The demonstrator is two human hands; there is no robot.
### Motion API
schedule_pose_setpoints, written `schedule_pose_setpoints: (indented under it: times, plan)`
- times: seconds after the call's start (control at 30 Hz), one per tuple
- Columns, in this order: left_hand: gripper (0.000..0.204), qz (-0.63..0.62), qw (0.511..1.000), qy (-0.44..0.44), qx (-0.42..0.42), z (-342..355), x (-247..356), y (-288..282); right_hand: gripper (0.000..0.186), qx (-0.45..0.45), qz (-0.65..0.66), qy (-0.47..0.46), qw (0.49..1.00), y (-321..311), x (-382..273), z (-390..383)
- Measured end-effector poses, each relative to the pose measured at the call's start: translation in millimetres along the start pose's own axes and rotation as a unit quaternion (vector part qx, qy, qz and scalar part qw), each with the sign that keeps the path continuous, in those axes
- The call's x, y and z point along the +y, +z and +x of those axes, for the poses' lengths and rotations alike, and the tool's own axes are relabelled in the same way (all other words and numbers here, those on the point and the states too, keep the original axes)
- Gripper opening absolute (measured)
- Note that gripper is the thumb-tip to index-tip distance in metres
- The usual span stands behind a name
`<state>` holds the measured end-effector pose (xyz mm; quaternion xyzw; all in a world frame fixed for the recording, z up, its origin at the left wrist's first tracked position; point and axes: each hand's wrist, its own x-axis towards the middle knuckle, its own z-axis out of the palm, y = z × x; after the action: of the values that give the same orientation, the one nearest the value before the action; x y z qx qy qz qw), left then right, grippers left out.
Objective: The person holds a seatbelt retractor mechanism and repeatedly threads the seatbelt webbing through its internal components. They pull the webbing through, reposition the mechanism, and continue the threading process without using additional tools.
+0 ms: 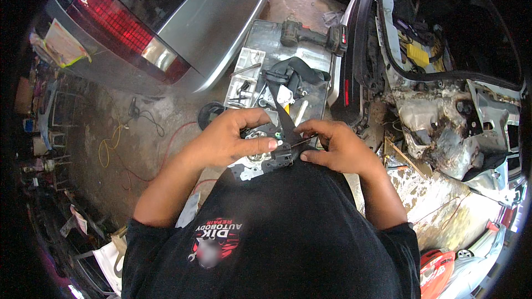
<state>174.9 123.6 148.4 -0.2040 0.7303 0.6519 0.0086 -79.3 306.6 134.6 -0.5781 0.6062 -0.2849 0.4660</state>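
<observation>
In front of my chest, my left hand (235, 138) grips a seat belt retractor (257, 152) of bare metal and black plastic, its thumb pressed on the top near a small green part. Black belt webbing (286, 120) runs from the retractor up toward the tabletop. My right hand (335, 147) is closed in a pinch at the retractor's right side, close to the webbing. Between its thumb and fingers shows a thin dark rod-like piece (303, 142) reaching toward the retractor; its exact kind is unclear. The fingers partly hide the mechanism.
Beyond my hands is a metal-topped table (266, 30) with a cordless power tool (313, 36), a white parts tray (242, 77) and coiled black belt (302, 69). A grey vehicle (194, 22) stands left, a stripped car body (438, 111) right. A red hose (166, 149) crosses the floor.
</observation>
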Motion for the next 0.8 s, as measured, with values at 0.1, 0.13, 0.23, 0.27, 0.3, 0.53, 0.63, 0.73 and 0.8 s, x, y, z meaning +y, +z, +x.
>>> schedule_pose_setpoints:
  times: [0.1, 0.13, 0.23, 0.27, 0.3, 0.53, 0.63, 0.73, 0.8]
  plan:
    - [0.043, -0.004, 0.999, 0.011, 0.032, -8, -5, 1, 0.041, -0.022, 0.069, 0.015, 0.997, 8, 22, 10]
    - [0.044, -0.006, 0.999, 0.007, 0.05, -12, -5, 3, 0.041, -0.035, 0.089, 0.015, 0.995, 11, 27, 15]
    - [0.044, -0.012, 0.995, 0.01, 0.102, -25, -5, 7, 0.046, -0.026, 0.352, 0.095, 0.931, 15, 30, 25]
    - [0.044, -0.015, 0.993, 0.013, 0.12, -30, -5, 7, 0.05, -0.058, 0.378, 0.128, 0.915, 9, 29, 29]
    - [0.044, -0.011, 0.991, 0.017, 0.129, -33, -8, 6, 0.053, -0.054, 0.343, 0.088, 0.934, 12, 31, 35]
    - [0.041, -0.136, 0.973, -0.037, 0.18, -57, -23, 6, 0.083, -0.033, -0.013, -0.057, 0.998, 19, -4, 59]
    - [0.041, -0.186, 0.964, -0.054, 0.183, -63, -29, 5, 0.08, 0.008, -0.061, -0.045, 0.997, 12, -19, 65]
    - [0.041, -0.24, 0.949, -0.087, 0.184, -75, -35, 3, 0.071, 0.039, -0.036, -0.05, 0.997, -4, -9, 74]
    - [0.042, -0.266, 0.941, -0.097, 0.187, -82, -36, 2, 0.058, 0.079, -0.022, -0.078, 0.994, -11, -4, 81]
